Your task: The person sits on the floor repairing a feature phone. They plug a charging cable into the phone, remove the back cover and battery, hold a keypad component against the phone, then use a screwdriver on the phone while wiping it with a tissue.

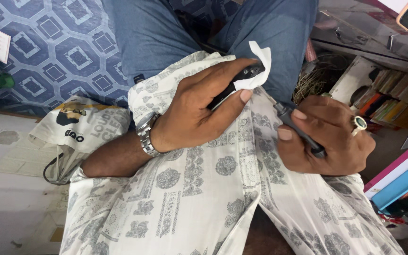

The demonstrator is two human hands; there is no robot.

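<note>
1. The left hand (199,111) is closed around a black tool (242,78) and a white tissue (260,66), above the lap.
2. The right hand (329,137) grips a dark screwdriver (291,120), its tip just beside the tissue.
3. A shelf of books (388,94) crowds the right edge; patterned floor (57,47) lies open far left.

light: soft, even daylight | shadows: faint | focus: sharp centre, slightly soft edges
</note>
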